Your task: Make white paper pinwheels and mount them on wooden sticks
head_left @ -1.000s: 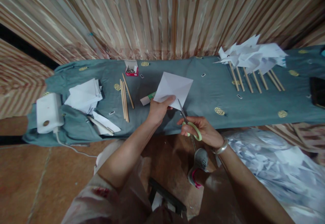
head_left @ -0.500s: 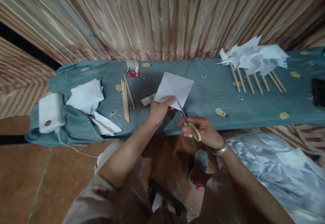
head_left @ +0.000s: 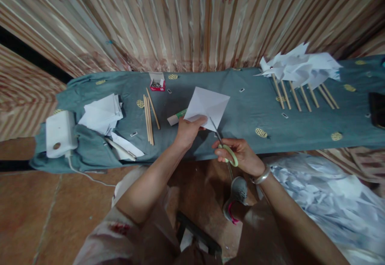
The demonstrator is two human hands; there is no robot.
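My left hand (head_left: 188, 130) pinches the near corner of a creased white paper square (head_left: 207, 104), held above the blue-grey cloth on the bench (head_left: 240, 112). My right hand (head_left: 242, 154) grips green-handled scissors (head_left: 224, 146). Their blades point up and left into the paper's lower edge, just right of my left thumb. A silver bangle sits on my right wrist.
On the cloth lie loose wooden sticks (head_left: 149, 116), a glue stick (head_left: 176, 117), a red box of pins (head_left: 157, 83), a stack of white paper (head_left: 102, 112) and a white device (head_left: 59, 133). Paper pinwheels on sticks (head_left: 300, 72) lie at right. Paper scraps (head_left: 325, 193) cover the floor at right.
The scissor blades have edged slightly further up into the paper's lower edge. Both hands stay almost in place.
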